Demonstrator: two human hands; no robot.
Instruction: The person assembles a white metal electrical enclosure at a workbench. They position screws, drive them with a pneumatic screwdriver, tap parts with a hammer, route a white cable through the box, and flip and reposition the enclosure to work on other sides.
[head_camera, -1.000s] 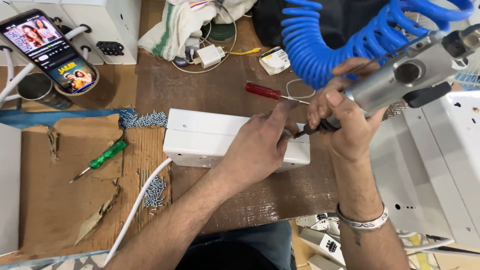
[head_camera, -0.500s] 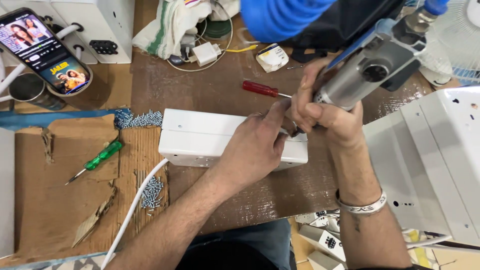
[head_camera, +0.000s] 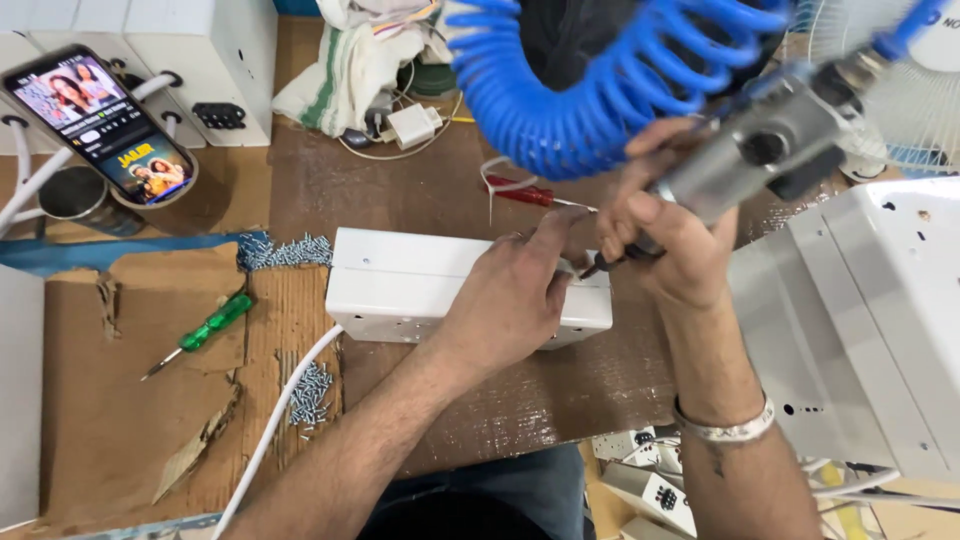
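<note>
A white rectangular socket box (head_camera: 420, 285) lies on the brown workbench with a white cable (head_camera: 275, 425) leaving its lower left corner. My left hand (head_camera: 515, 295) rests on the box's right half, fingers pinched near the tool tip. My right hand (head_camera: 660, 235) grips a grey pneumatic screwdriver (head_camera: 760, 150), tilted, its dark bit pointing down at the box's right end. A coiled blue air hose (head_camera: 590, 80) runs from the tool across the top of the view.
A red-handled screwdriver (head_camera: 525, 195) lies behind the box, a green-handled one (head_camera: 205, 330) on cardboard at left. Loose screws (head_camera: 285, 250) are piled near the box's left corner. A phone (head_camera: 105, 125) stands at upper left, white casings (head_camera: 860, 320) at right.
The pneumatic screwdriver has swung up and to the right, and the blue hose coil has come back across the top. My left hand stays on the box.
</note>
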